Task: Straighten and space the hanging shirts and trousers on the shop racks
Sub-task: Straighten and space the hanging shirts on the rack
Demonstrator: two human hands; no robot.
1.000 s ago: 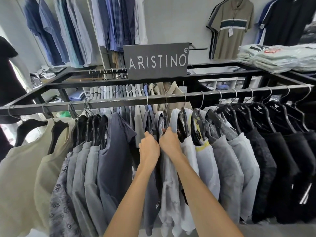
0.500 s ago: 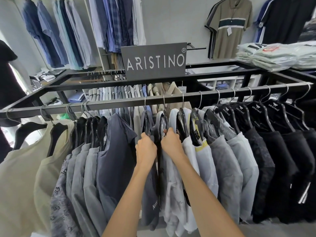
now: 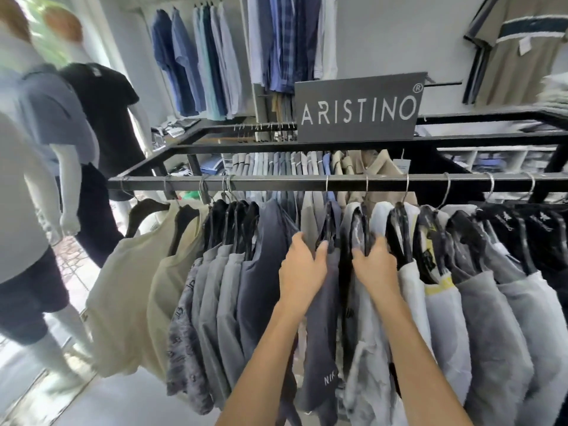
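Note:
A black rack rail (image 3: 276, 182) carries a row of shirts on black hangers: cream ones at the left, grey and navy in the middle, pale grey and black to the right. My left hand (image 3: 302, 269) grips the shoulder of a navy shirt (image 3: 322, 318) on its hanger. My right hand (image 3: 375, 265) holds the shoulder of the neighbouring pale grey shirt (image 3: 365, 364). The two hands are a small gap apart. A bunch of grey shirts (image 3: 215, 302) hangs tightly packed left of my left hand.
An ARISTINO sign (image 3: 359, 107) stands on the rack's back bar. Mannequins (image 3: 101, 133) in dark and pale shirts stand at the left by the floor space. Blue shirts (image 3: 196, 59) hang on the back wall. A striped polo (image 3: 516, 47) hangs at the upper right.
The view has swung left, bringing the mannequins into sight. My hands have drawn apart, the left sliding the navy shirt leftward from the pale grey one.

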